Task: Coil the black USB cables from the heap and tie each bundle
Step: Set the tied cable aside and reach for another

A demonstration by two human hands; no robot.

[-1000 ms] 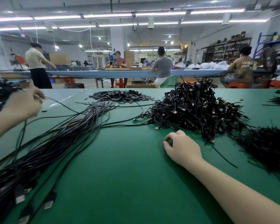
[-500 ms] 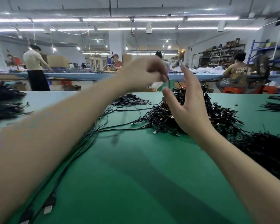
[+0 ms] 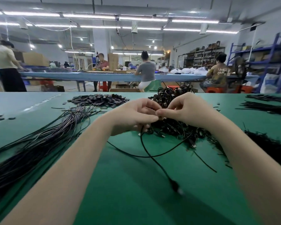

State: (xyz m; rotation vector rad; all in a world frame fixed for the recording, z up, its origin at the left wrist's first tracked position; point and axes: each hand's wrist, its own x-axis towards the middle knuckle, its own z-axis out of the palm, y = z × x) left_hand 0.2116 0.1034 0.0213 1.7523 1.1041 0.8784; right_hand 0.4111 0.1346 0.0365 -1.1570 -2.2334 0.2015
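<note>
Both hands are now meeting above the green felt-covered table (image 3: 104,184), where half a second ago they were lifted apart. The left hand (image 3: 133,116) and right hand (image 3: 187,110) are pinching one thin black USB cable (image 3: 152,155) together, fingertips touching, so I'd say coiling is just starting. Its plug is dangling near me. The tangled heap of black cables (image 3: 173,127) is lying right behind them; one straight bundle of loose cables (image 3: 39,140) is stretching leftward.
</note>
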